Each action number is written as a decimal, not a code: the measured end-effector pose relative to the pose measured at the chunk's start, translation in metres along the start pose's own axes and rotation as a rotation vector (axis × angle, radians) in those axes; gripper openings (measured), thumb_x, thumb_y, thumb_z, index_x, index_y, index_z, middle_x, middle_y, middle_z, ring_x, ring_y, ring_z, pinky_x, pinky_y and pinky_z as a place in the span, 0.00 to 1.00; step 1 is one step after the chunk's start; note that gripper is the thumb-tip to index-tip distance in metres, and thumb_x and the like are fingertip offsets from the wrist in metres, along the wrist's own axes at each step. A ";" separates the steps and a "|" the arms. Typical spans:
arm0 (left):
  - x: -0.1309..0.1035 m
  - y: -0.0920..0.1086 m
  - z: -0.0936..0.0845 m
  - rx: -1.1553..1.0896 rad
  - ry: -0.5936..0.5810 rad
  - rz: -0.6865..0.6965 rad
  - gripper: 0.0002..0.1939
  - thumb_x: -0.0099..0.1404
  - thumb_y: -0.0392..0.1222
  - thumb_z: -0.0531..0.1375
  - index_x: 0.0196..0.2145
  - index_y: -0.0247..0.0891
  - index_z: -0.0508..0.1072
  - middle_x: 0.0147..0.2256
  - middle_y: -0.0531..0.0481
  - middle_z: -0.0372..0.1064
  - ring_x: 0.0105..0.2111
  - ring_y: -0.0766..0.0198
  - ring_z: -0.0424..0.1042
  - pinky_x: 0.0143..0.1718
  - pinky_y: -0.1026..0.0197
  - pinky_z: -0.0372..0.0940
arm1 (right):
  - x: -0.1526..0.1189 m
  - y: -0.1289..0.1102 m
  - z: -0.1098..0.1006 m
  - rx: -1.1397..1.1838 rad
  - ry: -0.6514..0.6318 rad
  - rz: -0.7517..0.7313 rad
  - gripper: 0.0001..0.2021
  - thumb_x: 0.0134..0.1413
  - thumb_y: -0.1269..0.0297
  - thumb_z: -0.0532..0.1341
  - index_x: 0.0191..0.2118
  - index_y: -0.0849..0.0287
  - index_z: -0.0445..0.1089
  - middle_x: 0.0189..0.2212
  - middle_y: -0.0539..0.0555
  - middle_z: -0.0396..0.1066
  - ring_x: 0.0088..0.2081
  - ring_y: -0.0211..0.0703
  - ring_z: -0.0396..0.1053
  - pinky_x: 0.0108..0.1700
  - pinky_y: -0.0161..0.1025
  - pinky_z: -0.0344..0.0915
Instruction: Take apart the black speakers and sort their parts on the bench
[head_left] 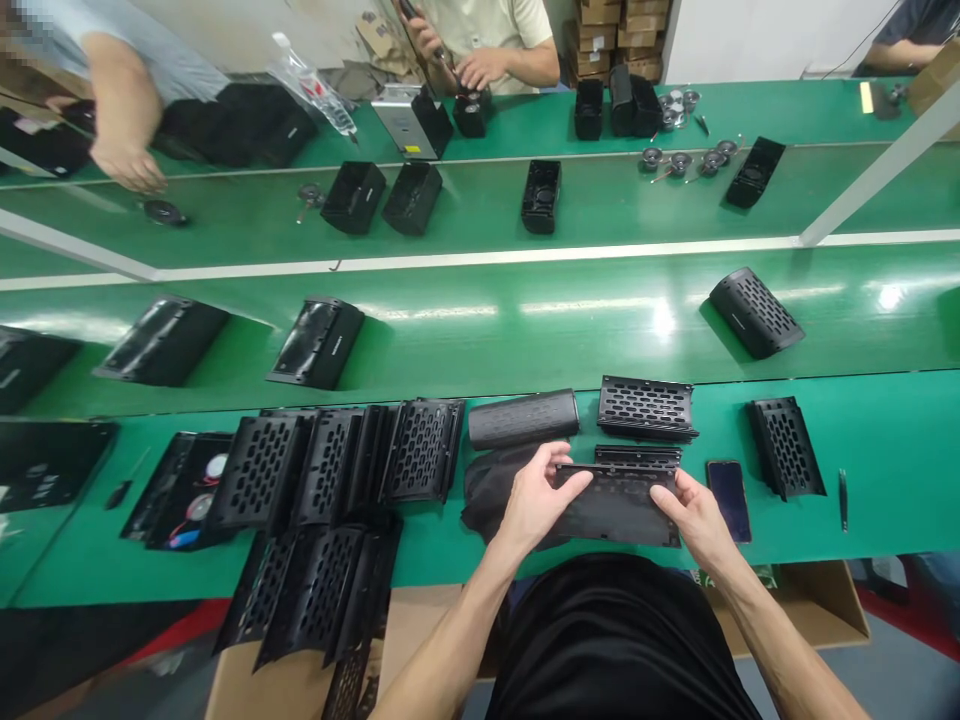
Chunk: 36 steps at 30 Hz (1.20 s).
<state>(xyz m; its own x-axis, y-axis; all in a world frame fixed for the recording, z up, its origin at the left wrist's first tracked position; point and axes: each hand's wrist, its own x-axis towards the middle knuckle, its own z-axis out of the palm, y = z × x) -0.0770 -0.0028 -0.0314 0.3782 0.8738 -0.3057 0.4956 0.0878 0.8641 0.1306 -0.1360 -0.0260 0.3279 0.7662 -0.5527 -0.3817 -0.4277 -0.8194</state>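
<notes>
My left hand (pixel 541 492) and my right hand (pixel 699 512) hold a black speaker grille cover (pixel 619 512) between them, just above the bench edge. My left thumb lies on its upper left corner, and my right thumb presses its right side. Dark sheet covers the face toward me. Behind it another perforated grille piece (pixel 637 457) is partly hidden. A perforated grille (pixel 646 407) lies farther back. Left of that are a rounded black cover (pixel 523 418) and dark cloth-like material (pixel 491 490), partly behind my left hand.
Stacked black grilles (pixel 420 450) fill the left bench. An open housing (pixel 176 490) shows wires inside. To the right lie a phone (pixel 727 500), a grille (pixel 785 447) and a black pen-like tool (pixel 843 500). Speaker housings (pixel 316 342) stand on the green belt (pixel 450 340). Co-workers' hands (pixel 486 68) work opposite.
</notes>
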 end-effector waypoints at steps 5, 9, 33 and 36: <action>-0.003 -0.004 0.004 0.065 0.137 0.106 0.15 0.63 0.47 0.68 0.46 0.41 0.77 0.42 0.47 0.76 0.38 0.58 0.74 0.39 0.57 0.68 | 0.003 0.005 -0.002 0.004 0.001 0.006 0.23 0.48 0.41 0.75 0.43 0.52 0.80 0.45 0.57 0.82 0.47 0.58 0.77 0.52 0.52 0.73; -0.009 0.003 0.006 0.439 0.291 0.602 0.03 0.70 0.40 0.64 0.39 0.42 0.79 0.37 0.46 0.74 0.39 0.56 0.69 0.42 0.54 0.63 | 0.005 0.008 -0.002 0.013 0.005 0.014 0.23 0.48 0.41 0.75 0.42 0.52 0.79 0.43 0.57 0.82 0.46 0.57 0.77 0.51 0.51 0.74; -0.007 0.007 0.009 0.545 0.077 0.835 0.05 0.72 0.31 0.59 0.37 0.38 0.72 0.34 0.50 0.79 0.34 0.58 0.65 0.36 0.54 0.55 | 0.011 0.014 0.005 -0.025 -0.018 0.002 0.22 0.51 0.41 0.73 0.41 0.54 0.78 0.44 0.57 0.81 0.45 0.56 0.77 0.49 0.48 0.74; -0.005 0.006 0.009 0.504 0.099 0.827 0.05 0.72 0.31 0.60 0.38 0.39 0.73 0.35 0.51 0.80 0.34 0.58 0.66 0.37 0.54 0.55 | 0.012 0.012 0.007 -0.025 -0.024 0.005 0.22 0.49 0.41 0.74 0.41 0.53 0.78 0.42 0.57 0.82 0.45 0.56 0.77 0.49 0.49 0.74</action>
<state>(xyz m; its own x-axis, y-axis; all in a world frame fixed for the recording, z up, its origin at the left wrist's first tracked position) -0.0693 -0.0107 -0.0285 0.7008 0.6063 0.3758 0.3885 -0.7663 0.5116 0.1236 -0.1285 -0.0410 0.3046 0.7753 -0.5534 -0.3615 -0.4434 -0.8202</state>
